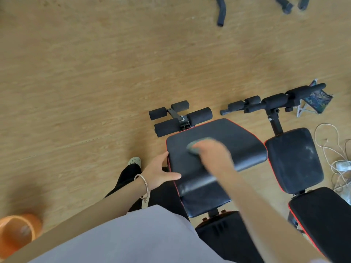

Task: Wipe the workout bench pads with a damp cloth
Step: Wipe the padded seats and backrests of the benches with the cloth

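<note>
Two hands are working: left hand (161, 173), fingers spread and holding nothing, is bracing the seat pad (233, 137); right hand (213, 153) (blurred, grip unclear) is rubbing the cloth (192, 147), possibly risking it slipping free.

The near pad (237, 137) has a smooth black vinyl-like cover with a soft sheen and red piping; the second pad (296, 160) looks duller, smeared with pale dust. The rollers (199, 115) are matt black foam. The floor (85, 73) shows matt wood grain. The blurred cloth (194, 147) seems a soft grey-green fabric. The bucket (35, 226) is smooth orange plastic.
</note>
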